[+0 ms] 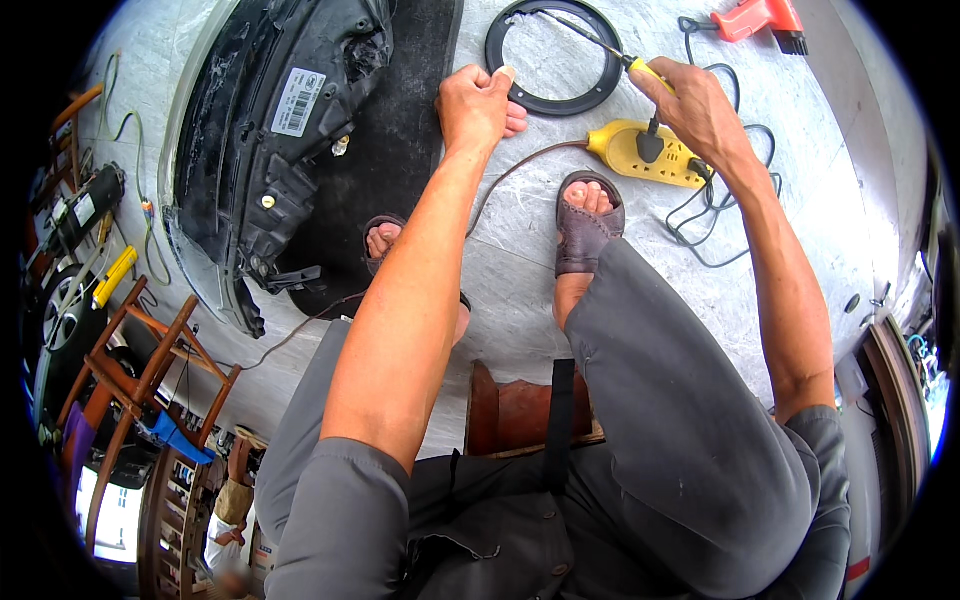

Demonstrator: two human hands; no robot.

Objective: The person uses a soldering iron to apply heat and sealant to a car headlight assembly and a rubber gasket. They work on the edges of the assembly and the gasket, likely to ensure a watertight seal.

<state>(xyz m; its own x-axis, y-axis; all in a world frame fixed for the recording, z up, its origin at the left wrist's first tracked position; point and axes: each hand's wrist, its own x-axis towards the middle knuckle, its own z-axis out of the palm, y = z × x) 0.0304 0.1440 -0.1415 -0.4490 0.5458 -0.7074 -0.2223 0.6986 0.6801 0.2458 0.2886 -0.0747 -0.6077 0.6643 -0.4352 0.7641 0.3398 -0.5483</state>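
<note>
A flat black ring [597, 92] with small holes lies on the pale grey floor ahead of me. My left hand [477, 110] grips its near left edge, thumb on top and fingers curled below. In my right hand [695, 110] is the yellow handle of a soldering iron [590, 38], whose long thin metal shaft reaches left across the ring. Its tip is at the ring's far left part; whether it touches cannot be told. Below my right hand sits a yellow power strip [625, 158] with two black plugs in it.
A large car headlight [265, 150] lies on a black mat [420, 60] at the left. A red heat gun [755, 18] is at the far right, with loose black cords [700, 245] below it. A wooden stand [150, 350], a wheel and another person [230, 510] are at far left.
</note>
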